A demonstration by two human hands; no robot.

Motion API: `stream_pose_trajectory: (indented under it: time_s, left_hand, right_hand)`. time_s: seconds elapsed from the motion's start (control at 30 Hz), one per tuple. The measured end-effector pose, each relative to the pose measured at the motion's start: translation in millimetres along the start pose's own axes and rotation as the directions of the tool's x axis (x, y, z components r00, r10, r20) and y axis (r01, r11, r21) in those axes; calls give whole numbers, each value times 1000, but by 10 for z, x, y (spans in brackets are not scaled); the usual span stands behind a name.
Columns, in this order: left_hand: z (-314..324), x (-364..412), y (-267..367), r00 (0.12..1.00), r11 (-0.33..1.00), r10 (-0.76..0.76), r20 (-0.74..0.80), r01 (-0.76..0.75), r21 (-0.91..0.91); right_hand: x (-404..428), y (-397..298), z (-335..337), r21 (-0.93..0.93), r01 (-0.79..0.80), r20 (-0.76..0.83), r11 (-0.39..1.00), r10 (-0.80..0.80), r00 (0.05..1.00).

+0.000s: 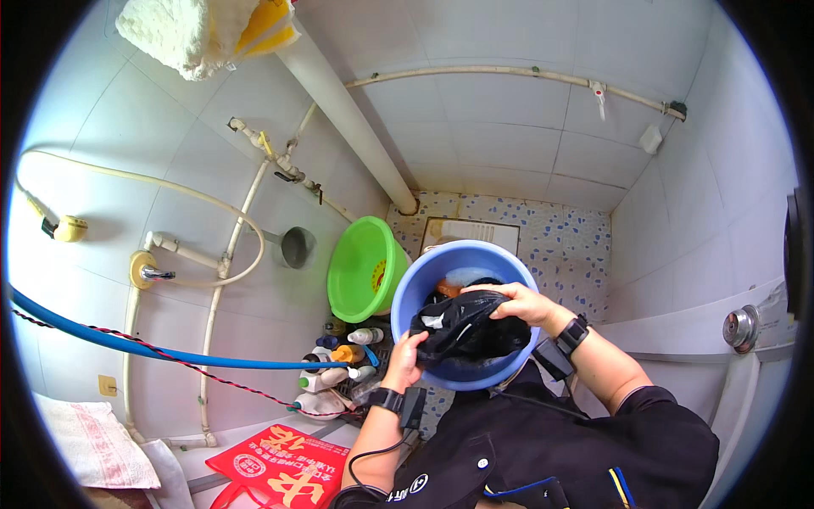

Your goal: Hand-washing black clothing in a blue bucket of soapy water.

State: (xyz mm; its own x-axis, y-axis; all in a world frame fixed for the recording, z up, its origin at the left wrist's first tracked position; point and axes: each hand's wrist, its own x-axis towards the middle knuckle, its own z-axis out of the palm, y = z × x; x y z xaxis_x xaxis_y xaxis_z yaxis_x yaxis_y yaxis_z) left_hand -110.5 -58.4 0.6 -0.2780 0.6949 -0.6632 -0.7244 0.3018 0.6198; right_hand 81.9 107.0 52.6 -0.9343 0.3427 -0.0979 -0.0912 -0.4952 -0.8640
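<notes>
A blue plastic bucket [407, 280] stands before me, with water or suds visible near its far inner side. Wet black cloth [467, 327] is bunched across the bucket's opening. My left hand [406, 362] grips the cloth's edge at the left rim, thumb on top. At the upper right, my right hand [518, 304] has the cloth pinched between thumb and fingers. A small white patch shows on the fabric. Something orange [448, 288] lies inside the bucket behind the cloth; what it is cannot be told.
A green plastic basin [362, 270] leans left of the bucket. Several bottles [331, 375] crowd below it. A blue hose [254, 362] crosses the left side. Behind the bucket lies a squat toilet [474, 232]. A red bag [280, 464] sits at lower left, and a door knob [739, 327] is at right.
</notes>
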Motion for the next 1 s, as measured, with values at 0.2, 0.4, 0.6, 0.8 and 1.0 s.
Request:
stream_pose_trajectory:
  time_s: [0.2,0.4,0.6,0.8,1.0]
  left_hand:
    - [302,156,-119,920,920,-274,279,335,-202]
    - [364,452,-430,993,998,-56,106,58,-13]
    - [442,445,-552,998,998,-58,-35,59,21]
    - [432,434,-393,1000,997,-20,-17,21,69]
    - [448,307,-76,998,989,28,65,-18,-145]
  right_hand:
    - [151,413,46,11,-191,-134,982,191,972]
    - [293,798,331,-747,-237,-379,621,-106,919]
    - [387,1003,74,-783,-378,-544,494,-249,801]
    - [250,982,187,-743,-289,-488,604,-193,851]
    - [275,843,-191,-548,-348,-568,761,-34,822]
